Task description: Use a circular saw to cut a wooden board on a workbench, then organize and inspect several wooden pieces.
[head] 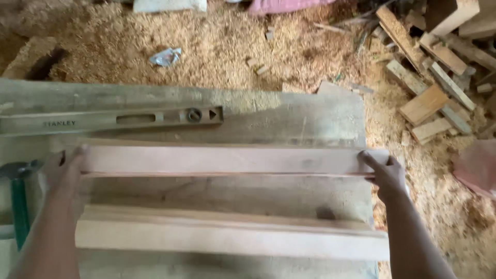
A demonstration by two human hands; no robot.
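Observation:
A long pale wooden plank (pixel 222 160) lies across a worn workbench (pixel 289 116). My left hand (pixel 64 168) grips its left end and my right hand (pixel 386 173) grips its right end, fingers wrapped over the edge. A second, thicker plank (pixel 227 235) lies parallel to it, nearer to me, untouched. Behind the held plank rests a long spirit level (pixel 111 120) with a round vial window.
A green-handled hammer (pixel 19 199) lies at the bench's left edge. Sawdust (pixel 206 51) covers the ground beyond the bench. A heap of wood offcuts (pixel 434 77) lies at the upper right, and a crumpled wrapper (pixel 166 57) sits in the sawdust.

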